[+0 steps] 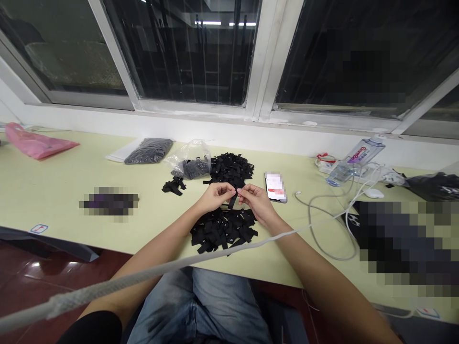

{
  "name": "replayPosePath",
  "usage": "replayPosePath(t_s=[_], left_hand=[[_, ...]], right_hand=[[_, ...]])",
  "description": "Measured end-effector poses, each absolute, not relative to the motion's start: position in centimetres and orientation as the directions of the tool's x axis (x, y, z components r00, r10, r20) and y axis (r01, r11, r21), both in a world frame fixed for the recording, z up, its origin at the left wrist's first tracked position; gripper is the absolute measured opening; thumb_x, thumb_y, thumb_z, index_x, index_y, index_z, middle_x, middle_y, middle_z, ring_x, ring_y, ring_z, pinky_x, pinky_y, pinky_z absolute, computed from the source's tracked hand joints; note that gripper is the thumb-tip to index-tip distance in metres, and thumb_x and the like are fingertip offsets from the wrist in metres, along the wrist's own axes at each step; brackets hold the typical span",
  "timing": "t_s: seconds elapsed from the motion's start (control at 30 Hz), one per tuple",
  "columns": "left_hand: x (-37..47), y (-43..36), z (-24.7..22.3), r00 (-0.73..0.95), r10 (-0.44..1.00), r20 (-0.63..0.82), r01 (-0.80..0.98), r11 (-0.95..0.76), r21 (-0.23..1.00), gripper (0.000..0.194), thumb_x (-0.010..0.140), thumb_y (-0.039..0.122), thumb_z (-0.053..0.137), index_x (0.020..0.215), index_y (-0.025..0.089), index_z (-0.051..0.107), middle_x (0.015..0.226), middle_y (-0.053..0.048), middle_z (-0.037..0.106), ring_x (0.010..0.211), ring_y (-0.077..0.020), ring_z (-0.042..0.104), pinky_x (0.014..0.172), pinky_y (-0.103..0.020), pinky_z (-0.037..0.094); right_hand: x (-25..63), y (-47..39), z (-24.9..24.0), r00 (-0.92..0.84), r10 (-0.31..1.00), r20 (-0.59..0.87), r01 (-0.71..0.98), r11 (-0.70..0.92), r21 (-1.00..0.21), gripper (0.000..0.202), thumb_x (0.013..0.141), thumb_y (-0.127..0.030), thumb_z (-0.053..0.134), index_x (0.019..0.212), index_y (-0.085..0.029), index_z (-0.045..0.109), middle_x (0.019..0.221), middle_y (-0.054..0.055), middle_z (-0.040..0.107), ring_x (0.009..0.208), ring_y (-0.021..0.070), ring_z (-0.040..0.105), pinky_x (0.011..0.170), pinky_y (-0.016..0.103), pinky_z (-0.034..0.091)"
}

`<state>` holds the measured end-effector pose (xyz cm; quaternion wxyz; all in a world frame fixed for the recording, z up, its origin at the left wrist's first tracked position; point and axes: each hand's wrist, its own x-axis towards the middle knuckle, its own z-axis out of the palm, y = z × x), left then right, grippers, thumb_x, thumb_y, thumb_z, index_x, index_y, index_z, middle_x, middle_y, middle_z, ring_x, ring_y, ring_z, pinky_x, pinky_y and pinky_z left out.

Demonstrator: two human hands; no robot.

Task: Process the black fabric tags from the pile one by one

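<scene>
My left hand [216,196] and my right hand [255,201] meet over the table, both pinching a small black fabric strip [233,200] between thumbs and fingertips. The strip hangs down between them. Beyond the hands lies a heap of black strips [231,167]. Nearer to me, below the hands, spreads a second heap of black strips [224,230]. A few loose black strips [174,186] lie to the left, beside an open clear plastic bag [195,162] with dark pieces inside.
A phone [276,186] lies right of the hands. Farther right are a tilted bottle [356,160], looping cables [315,229] and a dark bag [433,185]. At the left are a filled bag [149,150] and a pink bag [38,143]. A pale cord [143,274] crosses the view over my forearms.
</scene>
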<state>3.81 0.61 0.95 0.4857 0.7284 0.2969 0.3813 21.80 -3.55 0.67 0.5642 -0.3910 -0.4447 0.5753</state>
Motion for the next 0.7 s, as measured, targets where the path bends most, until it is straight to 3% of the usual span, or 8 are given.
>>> replayPosePath(t_s=[0.43,0.7], left_hand=[[4.12,1.00,0.43,0.483,0.841,0.244,0.024,-0.291,0.956,0.027,0.081,0.039,0.070,0.082,0.012,0.066,0.070,-0.001,0.060,0.057,-0.0080,0.047,0.055,-0.020,0.036],[3.96,1.40,0.35,0.318,0.915,0.249,0.048,-0.278,0.959,0.021,0.079,0.034,0.068,0.079,0.013,0.065,0.068,0.000,0.060,0.055,-0.0084,0.050,0.052,-0.020,0.038]], right_hand=[[21.68,-3.57,0.55,-0.069,0.998,-0.005,-0.372,-0.031,-0.928,0.029,0.066,-0.036,0.087,0.077,-0.017,0.068,0.071,0.000,0.065,0.063,0.0101,0.059,0.066,0.026,0.055],[21.55,-3.56,0.43,0.045,0.999,-0.005,-0.275,0.007,-0.961,0.044,0.064,-0.038,0.087,0.099,-0.016,0.071,0.082,0.004,0.073,0.071,0.0171,0.071,0.082,0.037,0.059]])
